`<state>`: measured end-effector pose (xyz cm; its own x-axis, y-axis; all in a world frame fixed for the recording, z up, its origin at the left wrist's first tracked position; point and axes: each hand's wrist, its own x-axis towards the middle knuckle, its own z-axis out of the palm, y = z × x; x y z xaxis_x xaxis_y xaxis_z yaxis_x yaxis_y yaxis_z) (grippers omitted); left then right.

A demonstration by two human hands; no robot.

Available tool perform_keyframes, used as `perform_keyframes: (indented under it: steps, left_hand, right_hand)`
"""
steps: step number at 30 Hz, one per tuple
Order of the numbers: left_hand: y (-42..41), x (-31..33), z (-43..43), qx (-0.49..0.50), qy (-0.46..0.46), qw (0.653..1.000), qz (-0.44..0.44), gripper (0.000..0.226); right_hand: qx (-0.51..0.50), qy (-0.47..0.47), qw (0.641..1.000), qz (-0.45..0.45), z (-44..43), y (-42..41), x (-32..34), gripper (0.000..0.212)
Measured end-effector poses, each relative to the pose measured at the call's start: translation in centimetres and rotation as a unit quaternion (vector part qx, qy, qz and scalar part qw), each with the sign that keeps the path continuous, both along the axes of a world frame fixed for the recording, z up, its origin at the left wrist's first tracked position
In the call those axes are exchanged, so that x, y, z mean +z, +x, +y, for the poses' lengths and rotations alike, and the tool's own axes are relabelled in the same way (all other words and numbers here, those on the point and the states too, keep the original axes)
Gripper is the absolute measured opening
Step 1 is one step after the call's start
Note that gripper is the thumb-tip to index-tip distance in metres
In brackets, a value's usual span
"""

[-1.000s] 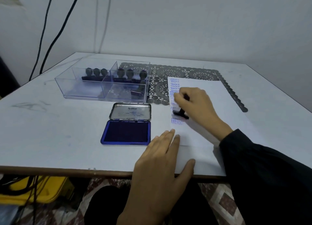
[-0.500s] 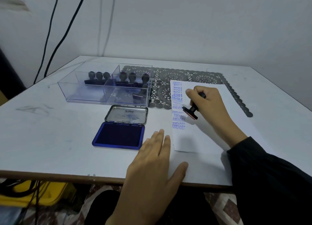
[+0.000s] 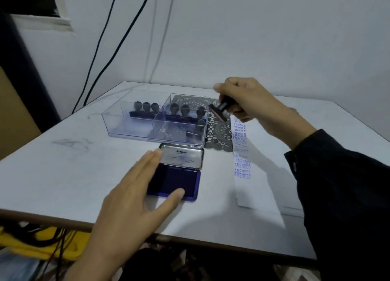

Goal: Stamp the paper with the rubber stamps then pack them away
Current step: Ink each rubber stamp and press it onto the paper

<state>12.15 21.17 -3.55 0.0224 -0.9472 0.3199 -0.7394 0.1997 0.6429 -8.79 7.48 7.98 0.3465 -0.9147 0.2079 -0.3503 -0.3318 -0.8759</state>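
The knob of a black-handled rubber stamp (image 3: 220, 110) is hidden inside the curled fingers of the right hand (image 3: 242, 99), which grips it in the air above the white tabletop's (image 3: 63, 164) far half, between a clear plastic compartment box (image 3: 126, 131) and a white sheet of paper (image 3: 259, 188). The stamp's long axis slopes down and left from the fist, its flat reddish face tilted toward the box. A dark sleeve (image 3: 341, 196) covers the paper's right side; the topmost blue prints are too smeared to read. The left hand (image 3: 135, 194), fingers straight, lies flat over an open blue ink pad (image 3: 181, 179) in a metal tin near the front edge, hiding its left part. Round-knobbed dark stamps (image 3: 146, 107) blur behind the box walls.
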Motion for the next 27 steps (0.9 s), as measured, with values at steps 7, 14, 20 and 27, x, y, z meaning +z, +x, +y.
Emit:
perform_keyframes:
  steps: [7,14,20,27]
  left_hand:
    - [3.8,0.5,-0.7,0.029,0.141,0.982,-0.122,0.122]
    - [3.6,0.1,-0.8,0.033,0.125,0.973,-0.191,0.119]
    - [3.4,0.0,-0.9,0.035,0.123,0.971,-0.203,0.119]
    - [3.6,-0.4,-1.1,0.033,0.112,0.972,-0.206,0.120]
  right_hand:
    - [0.078,-0.160,0.954,0.239,1.6,7.7,-6.9,0.041]
    - [0.012,-0.253,0.922,0.292,2.9,9.8,-9.3,0.029]
    - [-0.005,-0.270,0.921,0.279,2.6,10.2,-10.1,0.028]
    - [-0.013,-0.356,0.882,0.309,4.3,10.0,-10.5,0.026]
